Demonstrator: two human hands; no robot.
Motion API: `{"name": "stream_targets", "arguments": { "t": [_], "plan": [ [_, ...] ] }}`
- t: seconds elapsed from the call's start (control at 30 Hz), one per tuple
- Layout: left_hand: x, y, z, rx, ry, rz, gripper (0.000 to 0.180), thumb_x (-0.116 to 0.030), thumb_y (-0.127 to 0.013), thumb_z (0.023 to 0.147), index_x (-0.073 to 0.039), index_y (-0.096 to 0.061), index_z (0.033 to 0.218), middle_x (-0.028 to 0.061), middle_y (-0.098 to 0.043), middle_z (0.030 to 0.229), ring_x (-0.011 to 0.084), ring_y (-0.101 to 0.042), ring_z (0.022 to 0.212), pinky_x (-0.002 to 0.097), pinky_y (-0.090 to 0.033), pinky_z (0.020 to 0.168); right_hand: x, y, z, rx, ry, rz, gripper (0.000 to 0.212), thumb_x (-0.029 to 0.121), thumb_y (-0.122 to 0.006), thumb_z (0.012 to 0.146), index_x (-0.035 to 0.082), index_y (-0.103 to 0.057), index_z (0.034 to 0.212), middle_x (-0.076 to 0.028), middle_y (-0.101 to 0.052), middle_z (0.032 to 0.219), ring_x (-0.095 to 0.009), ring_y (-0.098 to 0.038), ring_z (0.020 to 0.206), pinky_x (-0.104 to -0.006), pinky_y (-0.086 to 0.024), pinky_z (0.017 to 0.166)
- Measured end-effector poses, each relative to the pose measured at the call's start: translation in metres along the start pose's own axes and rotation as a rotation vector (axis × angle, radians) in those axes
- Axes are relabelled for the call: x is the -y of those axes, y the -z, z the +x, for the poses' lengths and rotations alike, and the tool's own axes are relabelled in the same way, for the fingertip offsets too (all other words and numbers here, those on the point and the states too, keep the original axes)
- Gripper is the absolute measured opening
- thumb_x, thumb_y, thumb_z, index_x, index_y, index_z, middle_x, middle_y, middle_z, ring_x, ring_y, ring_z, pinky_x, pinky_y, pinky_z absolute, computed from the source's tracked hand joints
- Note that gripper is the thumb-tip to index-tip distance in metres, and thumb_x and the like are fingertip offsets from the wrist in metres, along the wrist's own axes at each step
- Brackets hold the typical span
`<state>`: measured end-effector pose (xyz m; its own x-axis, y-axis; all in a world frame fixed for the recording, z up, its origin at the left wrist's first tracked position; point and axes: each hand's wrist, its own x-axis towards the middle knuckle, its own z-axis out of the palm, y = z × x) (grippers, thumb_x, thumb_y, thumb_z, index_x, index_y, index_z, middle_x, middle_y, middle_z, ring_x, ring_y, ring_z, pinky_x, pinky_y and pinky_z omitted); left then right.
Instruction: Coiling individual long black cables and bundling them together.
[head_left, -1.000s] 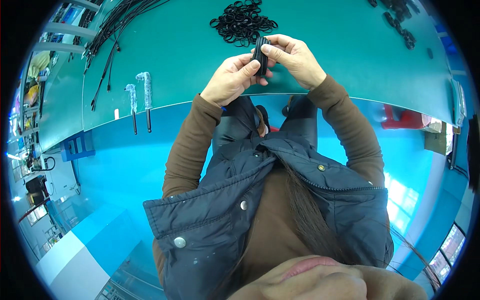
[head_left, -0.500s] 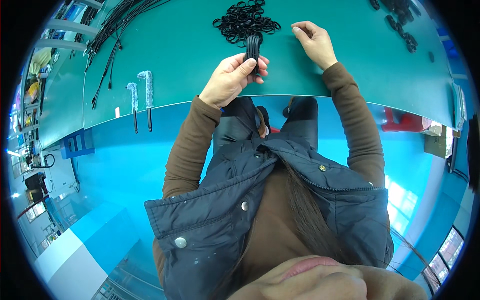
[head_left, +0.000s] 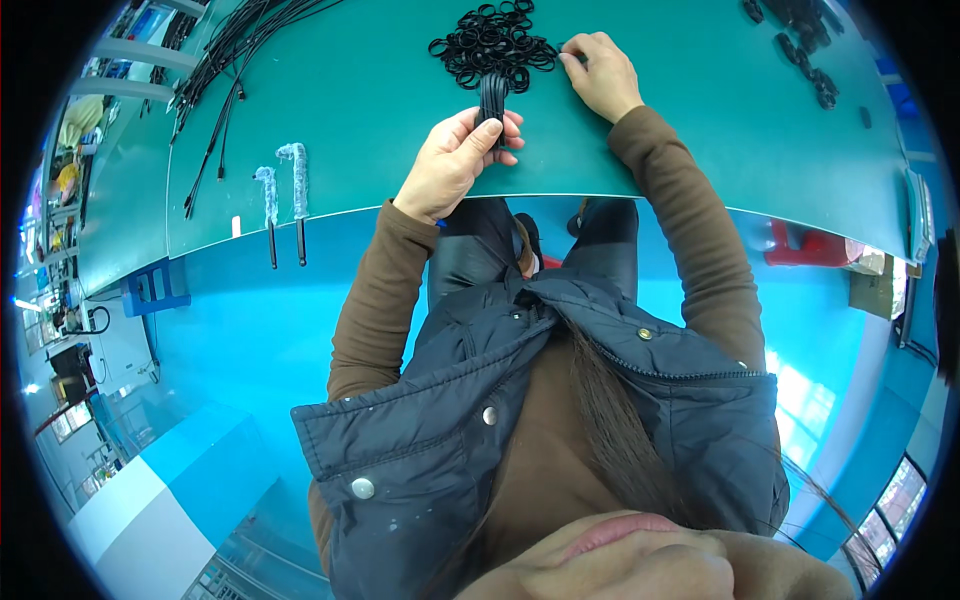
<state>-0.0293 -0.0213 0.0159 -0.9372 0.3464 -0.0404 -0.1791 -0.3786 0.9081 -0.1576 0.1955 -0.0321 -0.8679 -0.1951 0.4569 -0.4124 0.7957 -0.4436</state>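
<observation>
A folded bundle of black cable [head_left: 492, 95] stands up out of my left hand [head_left: 450, 160], whose thumb presses it against the fingers. Its top end overlaps the near edge of a heap of small black rings [head_left: 485, 45] on the green table. My right hand [head_left: 605, 78] is at the heap's right edge, thumb and forefinger drawn together beside the outermost rings. Whether a ring is between those fingertips is too small to make out.
Long black cables [head_left: 235, 60] lie at the table's far left. Two handled tools with wrapped heads [head_left: 293, 180] overhang the front edge. More dark coiled pieces [head_left: 800, 55] lie at the far right. A red stool [head_left: 795, 243] stands below the table's right side.
My right hand has moved left to the edge of the ring heap, its fingers coming together. My left hand has shifted slightly left with the cable bundle.
</observation>
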Motion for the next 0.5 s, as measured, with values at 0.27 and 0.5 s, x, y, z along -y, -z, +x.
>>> {"name": "stream_targets", "arguments": {
  "t": [0.27,0.5],
  "plan": [
    [0.01,-0.005,0.022,-0.13,-0.263,0.067,0.018,-0.015,-0.05,0.098,0.002,-0.057,0.102,0.0102,-0.06,0.099,0.0165,-0.058,0.09,0.0279,-0.051,0.078,0.044,0.046,-0.021,0.483,-0.296,0.944,0.014,0.018,-0.064,0.086,0.006,-0.068,0.089,-0.002,-0.064,0.08,-0.009,-0.054,0.065,-0.0226,-0.047,0.063],
    [0.018,-0.027,0.034,-0.438,-0.114,0.208,0.017,-0.017,-0.05,0.097,-0.002,-0.056,0.097,0.0096,-0.059,0.096,0.0153,-0.058,0.08,0.0261,-0.051,0.071,0.066,0.041,-0.046,0.593,-0.138,1.148,0.01,0.011,-0.065,0.084,0.003,-0.068,0.089,-0.001,-0.063,0.079,-0.006,-0.053,0.066,-0.0195,-0.044,0.061]
  ]
}}
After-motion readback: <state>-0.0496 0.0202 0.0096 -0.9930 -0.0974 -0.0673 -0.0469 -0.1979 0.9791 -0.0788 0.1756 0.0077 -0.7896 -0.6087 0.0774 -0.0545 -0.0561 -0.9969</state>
